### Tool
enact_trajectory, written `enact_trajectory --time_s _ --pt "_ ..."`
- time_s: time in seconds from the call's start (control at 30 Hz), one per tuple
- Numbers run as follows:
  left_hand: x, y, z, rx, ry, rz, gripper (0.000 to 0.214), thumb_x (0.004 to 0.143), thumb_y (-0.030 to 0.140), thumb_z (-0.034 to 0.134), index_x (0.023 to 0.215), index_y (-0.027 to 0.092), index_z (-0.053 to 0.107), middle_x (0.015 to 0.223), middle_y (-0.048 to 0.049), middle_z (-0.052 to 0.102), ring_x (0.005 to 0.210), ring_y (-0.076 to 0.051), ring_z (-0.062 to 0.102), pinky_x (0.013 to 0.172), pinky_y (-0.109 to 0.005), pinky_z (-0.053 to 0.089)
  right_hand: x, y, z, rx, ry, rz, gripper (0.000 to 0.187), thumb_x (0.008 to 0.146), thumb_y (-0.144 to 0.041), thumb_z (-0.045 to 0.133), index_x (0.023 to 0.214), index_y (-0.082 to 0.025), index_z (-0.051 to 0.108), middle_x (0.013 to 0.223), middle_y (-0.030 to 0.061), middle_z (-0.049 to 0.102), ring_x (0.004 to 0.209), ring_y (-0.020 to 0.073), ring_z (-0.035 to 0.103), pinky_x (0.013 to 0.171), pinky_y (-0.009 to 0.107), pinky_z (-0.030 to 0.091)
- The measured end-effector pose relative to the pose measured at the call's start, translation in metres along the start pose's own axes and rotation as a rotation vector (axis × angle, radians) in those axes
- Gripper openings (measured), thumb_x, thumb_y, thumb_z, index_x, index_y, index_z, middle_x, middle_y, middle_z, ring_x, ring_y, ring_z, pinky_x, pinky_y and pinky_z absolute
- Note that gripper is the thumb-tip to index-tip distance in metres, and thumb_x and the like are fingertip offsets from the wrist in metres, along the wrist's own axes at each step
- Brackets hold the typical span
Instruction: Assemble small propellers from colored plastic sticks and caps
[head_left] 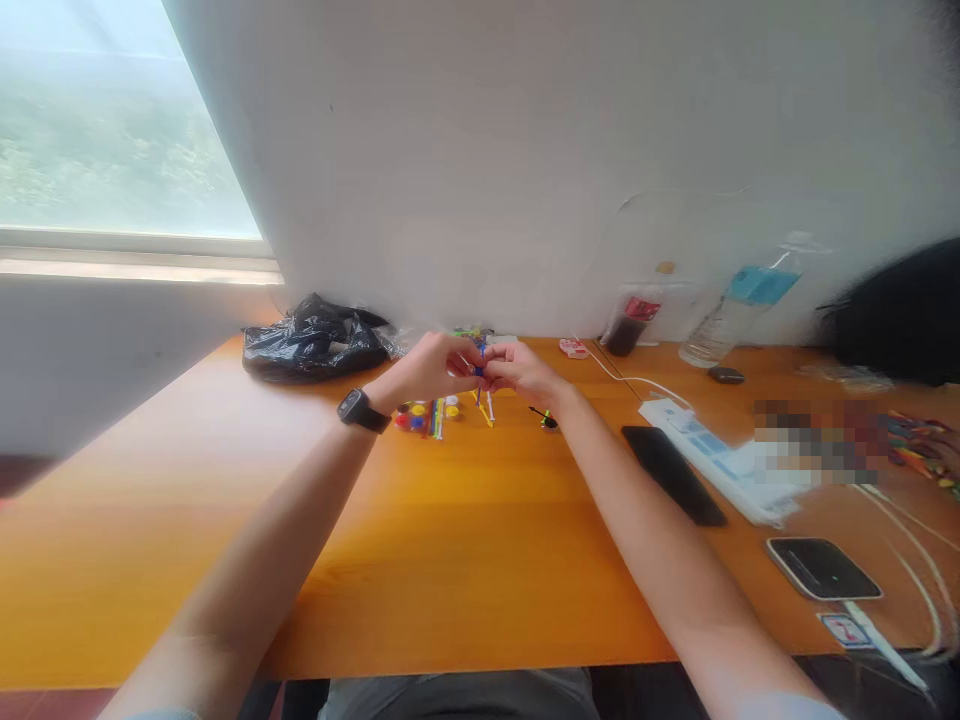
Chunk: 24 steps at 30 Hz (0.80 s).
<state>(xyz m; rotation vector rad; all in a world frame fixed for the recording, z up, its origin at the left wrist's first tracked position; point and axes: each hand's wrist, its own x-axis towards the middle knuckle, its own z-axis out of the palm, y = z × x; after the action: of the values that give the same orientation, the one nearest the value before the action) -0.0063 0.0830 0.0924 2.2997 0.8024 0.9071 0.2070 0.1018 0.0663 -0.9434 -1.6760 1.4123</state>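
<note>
Blue piece: slim and stick-like, one blue piece (480,371) is up between your two hands, above the table (420,560); your fingers cover much of it.
Left hand: your left hand (435,362) pinches the blue piece; one black watch (364,408) bands that wrist.
Right hand: your right hand (525,370) pinches it from the other side.
Rods: one yellow rod (484,410) and one white rod (491,408), thin and straight, lie below your hands.
Round pieces: red, blue, yellow and white round pieces (418,424) cluster by your left wrist, too small to count surely.
Bag: one crinkled, glossy black plastic bag (315,340).
Bottle: one clear bottle (739,310), blue-labelled.
Right side: pixelation obscures whatever lies beside one white power strip (712,455).
</note>
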Motion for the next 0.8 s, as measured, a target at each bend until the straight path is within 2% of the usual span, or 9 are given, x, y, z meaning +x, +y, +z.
enact_trajectory --time_s 0.1,0.2,0.3,0.37,0.5,0.63,0.7,0.8 --pt "0.0 -0.002 0.001 0.038 -0.035 -0.04 0.014 0.078 0.021 0.076 0.09 0.014 0.074 0.081 -0.0042 0.078 0.076 -0.017 0.075 0.068 -0.023 0.057 0.005 0.01 0.002 -0.008 -0.03 0.02 0.014 0.071 -0.023 0.071 0.083 -0.017 0.067 0.065 -0.0007 0.066 0.056 0.0101 0.058 0.052 0.019 0.044" --pt "0.0 -0.01 0.001 0.079 -0.071 -0.078 0.01 0.076 0.019 0.075 0.084 0.014 0.072 0.078 -0.0041 0.077 0.072 -0.016 0.073 0.063 -0.021 0.053 0.009 0.02 0.006 -0.037 -0.123 0.023 0.01 0.075 -0.026 0.068 0.081 -0.018 0.064 0.061 -0.0033 0.059 0.049 0.0078 0.047 0.046 0.019 0.033" --pt "-0.001 -0.025 -0.002 0.102 -0.111 -0.122 0.016 0.077 0.021 0.074 0.092 0.014 0.075 0.077 -0.0043 0.077 0.072 -0.016 0.073 0.063 -0.021 0.052 0.012 0.032 0.008 -0.139 -0.119 0.028 0.011 0.08 -0.028 0.063 0.077 -0.019 0.06 0.056 -0.0046 0.054 0.048 0.0085 0.042 0.046 0.02 0.031" --pt "-0.002 -0.035 -0.003 0.11 -0.192 -0.157 0.021 0.079 0.026 0.074 0.096 0.016 0.078 0.079 -0.0046 0.078 0.074 -0.017 0.073 0.065 -0.022 0.053 0.014 0.038 0.006 -0.338 -0.044 0.06 0.011 0.084 -0.029 0.059 0.079 -0.019 0.06 0.057 -0.0041 0.055 0.048 0.0099 0.045 0.048 0.021 0.033" --pt "-0.006 -0.04 0.007 0.144 -0.392 -0.299 0.019 0.071 0.031 0.082 0.084 0.018 0.078 0.082 -0.0052 0.079 0.071 -0.018 0.073 0.061 -0.022 0.052 0.015 0.049 0.003 -0.715 0.105 0.123 0.005 0.081 -0.021 0.063 0.08 -0.017 0.065 0.061 -0.0021 0.062 0.055 0.0123 0.052 0.053 0.023 0.035" --pt "-0.007 -0.023 0.022 0.138 -0.584 -0.438 0.028 0.072 0.032 0.081 0.097 0.02 0.079 0.088 -0.0041 0.078 0.052 -0.013 0.063 0.043 -0.02 0.042 0.016 0.054 0.006 -0.807 0.116 0.156 0.002 0.076 -0.017 0.069 0.076 -0.015 0.068 0.058 -0.0005 0.063 0.057 0.0143 0.056 0.055 0.024 0.035" --pt "-0.007 -0.015 0.025 0.147 -0.629 -0.439 0.032 0.071 0.034 0.082 0.1 0.022 0.08 0.093 -0.0042 0.078 0.05 -0.011 0.059 0.039 -0.019 0.038 0.016 0.054 0.008 -0.838 0.119 0.164 0.009 0.078 -0.022 0.072 0.083 -0.015 0.072 0.063 0.0015 0.068 0.061 0.0158 0.06 0.056 0.024 0.037" --pt "-0.006 -0.011 0.022 0.219 -0.629 -0.445 0.031 0.07 0.035 0.084 0.098 0.021 0.081 0.09 -0.0057 0.076 0.048 -0.011 0.058 0.038 -0.019 0.038 0.017 0.053 0.009 -0.882 0.155 0.149 0.021 0.081 -0.029 0.074 0.096 -0.015 0.074 0.08 0.0051 0.074 0.072 0.0173 0.064 0.059 0.024 0.039"
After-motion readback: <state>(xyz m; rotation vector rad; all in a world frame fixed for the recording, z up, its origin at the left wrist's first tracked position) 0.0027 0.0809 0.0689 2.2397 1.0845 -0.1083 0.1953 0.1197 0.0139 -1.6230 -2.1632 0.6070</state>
